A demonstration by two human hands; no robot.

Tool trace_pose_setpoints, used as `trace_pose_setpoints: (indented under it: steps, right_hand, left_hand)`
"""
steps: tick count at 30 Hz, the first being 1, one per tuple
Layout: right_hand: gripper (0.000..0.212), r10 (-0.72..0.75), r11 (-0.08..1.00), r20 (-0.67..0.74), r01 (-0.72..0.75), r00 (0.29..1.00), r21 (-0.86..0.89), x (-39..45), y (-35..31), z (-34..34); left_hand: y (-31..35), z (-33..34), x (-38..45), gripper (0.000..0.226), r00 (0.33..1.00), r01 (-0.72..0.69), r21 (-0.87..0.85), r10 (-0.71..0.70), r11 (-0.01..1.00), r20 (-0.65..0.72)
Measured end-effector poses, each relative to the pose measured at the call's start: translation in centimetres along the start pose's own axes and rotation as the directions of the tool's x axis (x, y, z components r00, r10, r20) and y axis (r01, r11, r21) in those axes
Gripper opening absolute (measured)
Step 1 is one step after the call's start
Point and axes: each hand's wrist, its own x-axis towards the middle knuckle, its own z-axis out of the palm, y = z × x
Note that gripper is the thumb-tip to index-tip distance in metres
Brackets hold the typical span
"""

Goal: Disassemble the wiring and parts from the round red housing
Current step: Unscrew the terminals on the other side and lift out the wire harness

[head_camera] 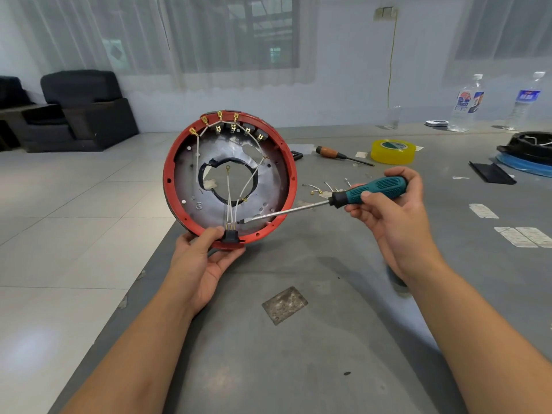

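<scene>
The left grip [206, 264] is closed on the near rim of the round red housing [230, 174], thumb pressed beside the black connector block [230, 235] and fingers curled under the rim, holding the housing upright and tilted, raised over the bench's [298, 354] left edge. The right grip [388, 210] is wrapped around the teal-and-black handle of a screwdriver [370, 189], fingers curled tight over it. Its metal shaft reaches left across the housing's lower right rim, and the tip sits just beside the connector's brass pins, possibly touching them; the view is too small to be sure. White wires [230, 198] rise from the connector to brass terminals [219, 116] along the far rim. Loose wire bits [316, 188] lie on the bench beyond the right grip. Farther back lie a wooden-handled screwdriver [340, 154] and a yellow tape roll [392, 150].
</scene>
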Motion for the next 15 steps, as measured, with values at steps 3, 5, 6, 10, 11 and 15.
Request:
trace_pose_setpoints:
  steps: [3, 5, 6, 10, 11, 15]
  right_hand:
    - [0.044, -0.022, 0.999, -0.008, 0.022, 1.000, -0.033, -0.06, 0.02, 0.19]
    - [0.045, -0.018, 0.998, 0.001, 0.018, 1.000, -0.063, -0.15, 0.11, 0.30]
    - [0.045, -0.014, 0.997, 0.006, 0.014, 1.000, -0.075, -0.20, 0.14, 0.33]
    - [0.045, 0.003, 0.997, 0.012, -0.002, 1.000, -0.081, -0.31, 0.17, 0.55]
    - [0.044, 0.007, 0.997, 0.011, -0.007, 1.000, -0.083, -0.36, 0.17, 0.63]
    - [0.043, 0.022, 0.996, 0.010, -0.021, 1.000, -0.085, -0.49, 0.30, 0.79]
  left_hand:
    - [-0.05, -0.13, 0.07, 0.040, 1.000, -0.004, 0.016, 0.004, 1.000, 0.012]
    - [-0.08, -0.17, 0.12, 0.040, 1.000, -0.008, 0.023, 0.008, 1.000, 0.025]
    - [-0.10, -0.19, 0.11, 0.041, 1.000, -0.009, 0.026, 0.008, 1.000, 0.030]
    - [-0.07, -0.15, 0.06, 0.051, 0.999, -0.013, 0.026, 0.011, 1.000, 0.049]
    - [-0.07, -0.16, 0.05, 0.052, 0.999, -0.015, 0.025, 0.014, 1.000, 0.051]
    - [-0.16, -0.22, 0.19, 0.044, 0.999, -0.015, 0.025, 0.014, 1.000, 0.044]
